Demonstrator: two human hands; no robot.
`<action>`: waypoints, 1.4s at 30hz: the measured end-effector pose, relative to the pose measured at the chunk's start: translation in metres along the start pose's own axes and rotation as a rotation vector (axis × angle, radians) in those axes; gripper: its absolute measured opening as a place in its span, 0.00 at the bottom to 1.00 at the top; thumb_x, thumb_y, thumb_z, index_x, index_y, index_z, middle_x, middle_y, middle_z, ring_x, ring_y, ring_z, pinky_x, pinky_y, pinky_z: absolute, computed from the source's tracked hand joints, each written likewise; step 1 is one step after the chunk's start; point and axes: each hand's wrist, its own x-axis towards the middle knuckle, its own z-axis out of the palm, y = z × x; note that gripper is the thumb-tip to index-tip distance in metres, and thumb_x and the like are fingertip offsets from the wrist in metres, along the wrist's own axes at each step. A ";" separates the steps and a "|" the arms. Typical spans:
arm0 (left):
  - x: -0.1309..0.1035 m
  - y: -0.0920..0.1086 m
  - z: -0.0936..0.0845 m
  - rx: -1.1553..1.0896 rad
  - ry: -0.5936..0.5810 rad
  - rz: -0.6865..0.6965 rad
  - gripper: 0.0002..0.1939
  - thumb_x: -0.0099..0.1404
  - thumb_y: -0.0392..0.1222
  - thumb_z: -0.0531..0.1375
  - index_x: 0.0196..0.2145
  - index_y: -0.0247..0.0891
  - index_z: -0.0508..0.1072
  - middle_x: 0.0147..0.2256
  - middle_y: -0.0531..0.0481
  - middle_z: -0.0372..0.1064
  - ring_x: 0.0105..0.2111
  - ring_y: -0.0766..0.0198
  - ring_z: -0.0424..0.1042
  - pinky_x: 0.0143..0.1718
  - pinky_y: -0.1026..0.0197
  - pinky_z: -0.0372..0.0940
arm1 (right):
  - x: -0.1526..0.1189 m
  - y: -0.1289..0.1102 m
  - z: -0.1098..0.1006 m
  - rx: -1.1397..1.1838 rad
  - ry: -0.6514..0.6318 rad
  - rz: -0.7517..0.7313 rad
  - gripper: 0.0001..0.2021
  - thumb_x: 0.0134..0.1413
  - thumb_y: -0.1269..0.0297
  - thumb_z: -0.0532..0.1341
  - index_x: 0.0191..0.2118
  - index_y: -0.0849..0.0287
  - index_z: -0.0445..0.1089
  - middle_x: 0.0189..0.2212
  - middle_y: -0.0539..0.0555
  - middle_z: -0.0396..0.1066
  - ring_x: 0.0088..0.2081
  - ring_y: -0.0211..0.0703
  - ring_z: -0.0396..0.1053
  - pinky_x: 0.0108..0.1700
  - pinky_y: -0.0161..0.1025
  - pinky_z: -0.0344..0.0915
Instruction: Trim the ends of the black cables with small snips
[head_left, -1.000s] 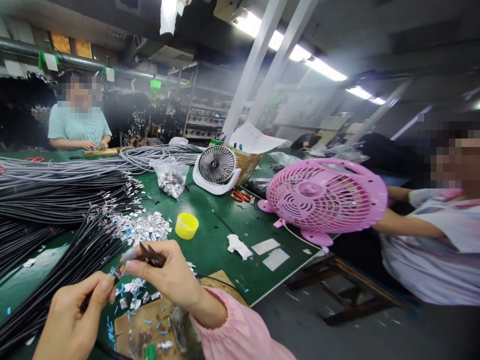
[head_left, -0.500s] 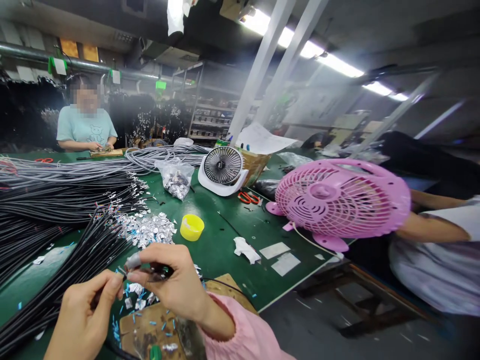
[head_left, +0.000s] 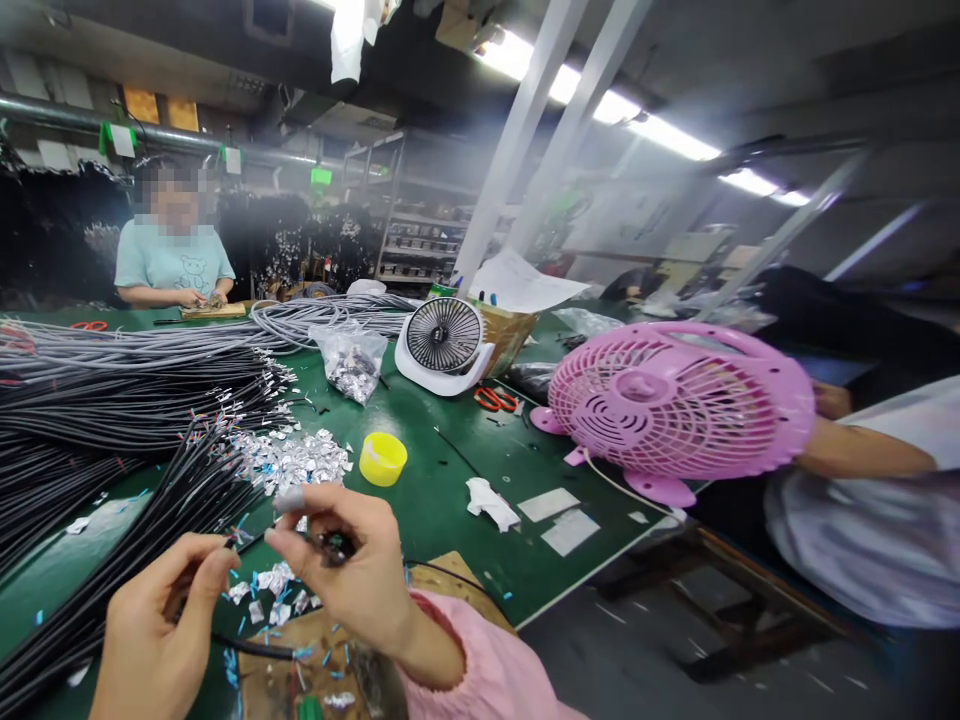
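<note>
My left hand is closed, its thumb and forefinger pinching the tip of a black cable. Part of that cable shows below the hand, over the wooden board. Close by on the right, my right hand curls round a small dark, shiny thing, mostly hidden in the palm. Grey tape wraps its forefinger tip, and a small gap parts thumb and forefinger. Foil scraps and blue bits lie under the hands. A bundle of black cables runs along the left.
A foil heap, a yellow cup, a plastic bag, a white fan and orange-handled scissors sit on the green table. A pink fan stands right. A co-worker sits across; another person's arm shows right.
My hands have moved apart slightly, and the right thumb and forefinger have opened a little. The left hand has shifted slightly left. More of the black cable shows over the board.
</note>
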 end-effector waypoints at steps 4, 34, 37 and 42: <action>-0.001 0.007 0.002 -0.055 0.128 -0.009 0.24 0.47 0.67 0.70 0.23 0.43 0.76 0.21 0.55 0.72 0.25 0.61 0.74 0.20 0.67 0.63 | 0.005 -0.007 0.003 0.102 -0.063 0.051 0.08 0.51 0.63 0.70 0.39 0.58 0.78 0.30 0.53 0.79 0.27 0.39 0.74 0.29 0.33 0.72; -0.005 0.005 0.001 -0.041 -0.025 -0.013 0.16 0.51 0.59 0.70 0.24 0.43 0.79 0.22 0.52 0.75 0.23 0.61 0.74 0.17 0.68 0.63 | 0.010 -0.012 0.005 0.173 -0.123 0.113 0.11 0.54 0.58 0.68 0.38 0.60 0.82 0.34 0.57 0.82 0.33 0.44 0.80 0.37 0.36 0.77; -0.005 0.002 0.000 -0.032 -0.017 -0.011 0.16 0.51 0.58 0.69 0.25 0.43 0.79 0.22 0.52 0.75 0.23 0.61 0.74 0.17 0.67 0.63 | 0.008 -0.008 0.005 0.192 -0.119 0.107 0.11 0.54 0.59 0.68 0.40 0.58 0.82 0.33 0.56 0.82 0.32 0.44 0.80 0.35 0.36 0.78; -0.006 0.001 0.001 -0.041 -0.007 -0.015 0.16 0.51 0.58 0.70 0.23 0.43 0.77 0.22 0.52 0.75 0.24 0.60 0.75 0.15 0.68 0.61 | 0.001 0.007 0.002 0.204 -0.097 0.157 0.13 0.49 0.57 0.73 0.40 0.55 0.83 0.34 0.54 0.82 0.34 0.46 0.80 0.35 0.38 0.78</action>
